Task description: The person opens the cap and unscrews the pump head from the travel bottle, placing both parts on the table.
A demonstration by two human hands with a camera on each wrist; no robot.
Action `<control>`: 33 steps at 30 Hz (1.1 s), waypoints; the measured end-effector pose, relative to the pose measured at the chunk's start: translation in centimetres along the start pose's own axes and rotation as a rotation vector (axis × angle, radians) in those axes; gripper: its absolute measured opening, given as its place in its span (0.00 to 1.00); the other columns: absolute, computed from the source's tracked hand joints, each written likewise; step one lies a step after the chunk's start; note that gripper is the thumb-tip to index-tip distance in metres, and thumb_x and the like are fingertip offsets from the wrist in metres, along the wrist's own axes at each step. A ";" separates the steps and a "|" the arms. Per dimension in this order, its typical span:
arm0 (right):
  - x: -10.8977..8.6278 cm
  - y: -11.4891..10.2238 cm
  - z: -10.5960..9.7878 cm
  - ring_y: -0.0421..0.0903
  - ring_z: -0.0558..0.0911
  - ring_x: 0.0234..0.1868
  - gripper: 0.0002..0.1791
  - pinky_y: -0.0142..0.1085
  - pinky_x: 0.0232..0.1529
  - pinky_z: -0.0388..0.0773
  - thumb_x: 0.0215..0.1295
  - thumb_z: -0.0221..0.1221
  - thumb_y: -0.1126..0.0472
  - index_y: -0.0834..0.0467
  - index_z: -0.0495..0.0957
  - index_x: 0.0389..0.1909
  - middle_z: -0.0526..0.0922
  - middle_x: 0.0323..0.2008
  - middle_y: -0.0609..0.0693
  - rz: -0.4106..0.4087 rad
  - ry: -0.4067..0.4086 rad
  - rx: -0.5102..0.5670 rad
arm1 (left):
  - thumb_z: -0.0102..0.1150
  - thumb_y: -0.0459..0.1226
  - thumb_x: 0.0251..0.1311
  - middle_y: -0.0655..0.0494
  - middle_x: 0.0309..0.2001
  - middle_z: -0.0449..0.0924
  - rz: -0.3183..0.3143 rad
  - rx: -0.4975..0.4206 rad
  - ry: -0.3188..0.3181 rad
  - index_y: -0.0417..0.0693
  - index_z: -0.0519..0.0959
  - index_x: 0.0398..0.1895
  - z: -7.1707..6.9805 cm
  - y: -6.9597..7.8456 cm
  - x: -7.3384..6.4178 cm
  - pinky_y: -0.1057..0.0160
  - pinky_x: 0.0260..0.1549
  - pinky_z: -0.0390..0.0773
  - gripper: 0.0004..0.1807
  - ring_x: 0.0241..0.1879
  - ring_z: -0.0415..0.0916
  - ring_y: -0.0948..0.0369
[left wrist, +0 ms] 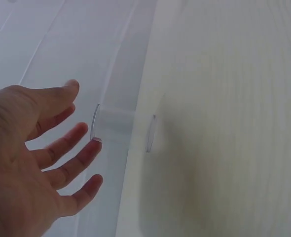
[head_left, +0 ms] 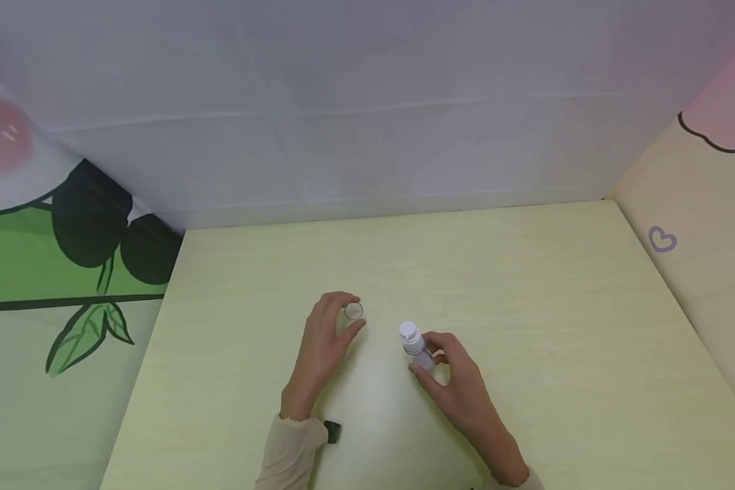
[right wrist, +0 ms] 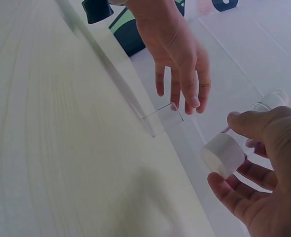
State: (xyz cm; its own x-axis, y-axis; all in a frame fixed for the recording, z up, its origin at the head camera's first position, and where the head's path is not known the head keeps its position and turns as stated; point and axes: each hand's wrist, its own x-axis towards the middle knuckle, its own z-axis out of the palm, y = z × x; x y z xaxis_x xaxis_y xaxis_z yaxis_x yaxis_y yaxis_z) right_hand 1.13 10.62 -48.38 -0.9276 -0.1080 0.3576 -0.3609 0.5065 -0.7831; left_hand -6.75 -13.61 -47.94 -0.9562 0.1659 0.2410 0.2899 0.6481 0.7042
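A small clear cylindrical cap is by my left hand, between the thumb and the forefinger in the head view. In the left wrist view, the fingers of that hand are spread, and a fingertip overlaps the rim of the cap; the thumb is apart from it. My right hand holds a small white pump bottle, tilted, with its white top toward the upper left in the head view. The right wrist view shows thumb and fingers round the bottle, its white end facing the table.
Both hands are over a pale wood-grain table. A light grey cloth-like wall rises behind it, and printed panels flank it on both sides. A small black thing is at the left sleeve cuff.
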 end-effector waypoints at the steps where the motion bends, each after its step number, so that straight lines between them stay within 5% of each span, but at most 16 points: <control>1: 0.0 0.0 0.0 0.39 0.81 0.47 0.32 0.32 0.45 0.84 0.53 0.77 0.69 0.59 0.75 0.58 0.82 0.50 0.47 -0.002 0.001 0.002 | 0.72 0.35 0.63 0.51 0.58 0.80 0.034 -0.001 0.010 0.50 0.81 0.56 0.0 0.0 0.0 0.45 0.62 0.75 0.19 0.60 0.77 0.48; 6: 0.0 0.0 0.0 0.39 0.81 0.47 0.31 0.32 0.45 0.84 0.54 0.77 0.69 0.59 0.75 0.58 0.82 0.49 0.46 -0.006 -0.001 0.016 | 0.74 0.34 0.60 0.50 0.54 0.83 0.198 0.021 0.094 0.47 0.82 0.52 -0.1 -0.1 -0.1 0.44 0.57 0.76 0.17 0.55 0.81 0.48; 10: -0.1 0.1 -0.1 0.38 0.80 0.46 0.30 0.32 0.45 0.84 0.54 0.76 0.70 0.58 0.76 0.58 0.82 0.49 0.45 -0.010 -0.003 0.027 | 0.75 0.33 0.59 0.51 0.52 0.83 0.251 0.030 0.130 0.47 0.83 0.51 -0.3 -0.1 -0.1 0.46 0.54 0.76 0.17 0.52 0.82 0.50; 20: 0.1 -0.3 -0.2 0.39 0.81 0.46 0.30 0.34 0.45 0.84 0.55 0.77 0.68 0.58 0.75 0.58 0.83 0.50 0.47 0.004 -0.024 0.009 | 0.70 0.36 0.66 0.57 0.57 0.83 0.268 -0.048 0.028 0.51 0.83 0.54 -0.7 0.8 -0.7 0.47 0.60 0.72 0.15 0.60 0.77 0.55; 33: -0.4 -0.9 0.3 0.39 0.80 0.47 0.29 0.36 0.45 0.84 0.56 0.76 0.66 0.57 0.75 0.58 0.82 0.50 0.46 -0.008 -0.035 -0.006 | 0.68 0.42 0.68 0.60 0.55 0.83 0.405 -0.103 -0.077 0.54 0.82 0.55 -0.6 1.7 -1.5 0.54 0.62 0.74 0.15 0.59 0.78 0.59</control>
State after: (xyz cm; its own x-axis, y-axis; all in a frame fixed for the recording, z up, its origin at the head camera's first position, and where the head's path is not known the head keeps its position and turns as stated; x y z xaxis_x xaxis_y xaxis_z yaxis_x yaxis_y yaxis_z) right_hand 1.75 9.96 -48.01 -0.9277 -0.1418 0.3454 -0.3675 0.5103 -0.7775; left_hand -4.84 -13.23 -46.68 -0.7631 0.4497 0.4642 0.6418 0.4423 0.6265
